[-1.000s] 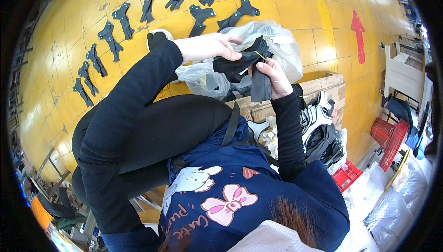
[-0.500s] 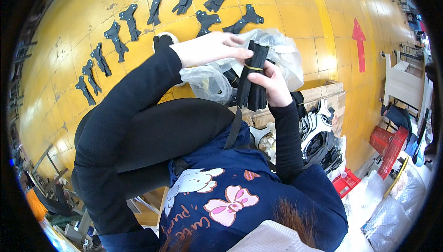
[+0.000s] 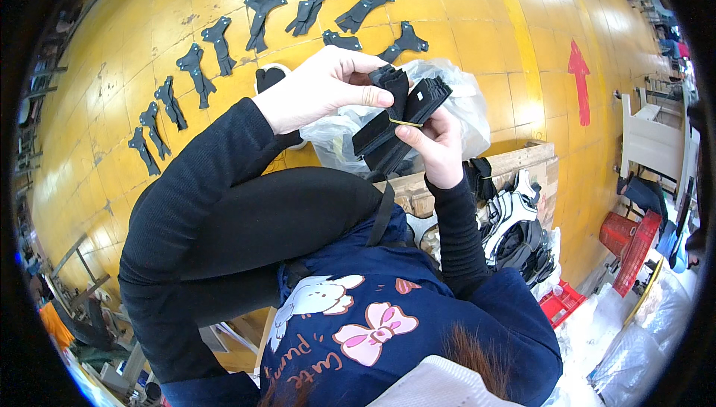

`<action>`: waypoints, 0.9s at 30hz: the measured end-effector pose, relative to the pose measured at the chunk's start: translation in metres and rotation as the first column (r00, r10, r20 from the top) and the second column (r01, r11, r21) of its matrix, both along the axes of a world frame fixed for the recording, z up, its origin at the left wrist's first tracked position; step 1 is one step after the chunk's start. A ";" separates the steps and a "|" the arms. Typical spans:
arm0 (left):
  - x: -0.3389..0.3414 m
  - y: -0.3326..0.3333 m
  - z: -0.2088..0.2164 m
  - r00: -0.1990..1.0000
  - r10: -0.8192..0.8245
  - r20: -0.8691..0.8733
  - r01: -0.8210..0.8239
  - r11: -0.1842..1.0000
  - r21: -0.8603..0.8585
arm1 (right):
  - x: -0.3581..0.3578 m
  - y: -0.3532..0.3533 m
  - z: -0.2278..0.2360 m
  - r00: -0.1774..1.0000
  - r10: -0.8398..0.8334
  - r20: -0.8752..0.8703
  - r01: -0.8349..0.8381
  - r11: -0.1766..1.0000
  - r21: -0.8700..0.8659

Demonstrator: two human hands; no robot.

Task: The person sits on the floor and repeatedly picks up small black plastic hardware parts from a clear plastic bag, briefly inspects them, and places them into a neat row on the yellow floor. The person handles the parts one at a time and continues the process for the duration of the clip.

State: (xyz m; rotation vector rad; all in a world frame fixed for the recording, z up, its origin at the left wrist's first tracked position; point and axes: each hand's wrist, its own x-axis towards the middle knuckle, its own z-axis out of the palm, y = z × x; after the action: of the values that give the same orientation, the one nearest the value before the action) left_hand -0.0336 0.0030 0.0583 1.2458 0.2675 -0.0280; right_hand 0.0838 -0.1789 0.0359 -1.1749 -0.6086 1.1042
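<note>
A thick bundle of black fabric straps [image 3: 429, 98], bound at its middle by a thin yellow band [image 3: 404, 122], is held above the floor between both hands. My left hand [image 3: 321, 88] pinches the upper left part of the straps between thumb and fingers. Lower on the right side, my right hand [image 3: 441, 150] is closed round the bundle, its thumb close to the band. The top ends fan apart into two stacks, and a small white label [image 3: 420, 95] shows on the right one. Below lies a clear plastic bag [image 3: 466, 105], with dark pieces partly visible inside.
Several black Y-shaped strap pieces [image 3: 266, 10] lie in rows on the yellow tiled floor [image 3: 179, 12]. A wooden-edged box [image 3: 522, 155] stands at my right with black and white strap pieces [image 3: 511, 217]. Red plastic crates [image 3: 630, 239] are farther right.
The bundle has turned, and its top ends have spread into two stacks. My left hand now grips the straps on the left, its fingers curled in more.
</note>
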 end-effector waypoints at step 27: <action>-0.155 0.088 0.046 0.735 0.438 -0.518 -0.201 0.870 0.450 | -0.127 0.106 -0.306 0.958 0.042 -0.285 -0.171 0.879 -0.445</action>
State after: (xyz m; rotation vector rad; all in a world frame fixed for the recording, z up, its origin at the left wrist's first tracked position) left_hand -0.1882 0.0908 0.1040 1.5232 1.1060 -0.0790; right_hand -0.0433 -0.0726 -0.2705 -1.3784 -0.1971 1.5331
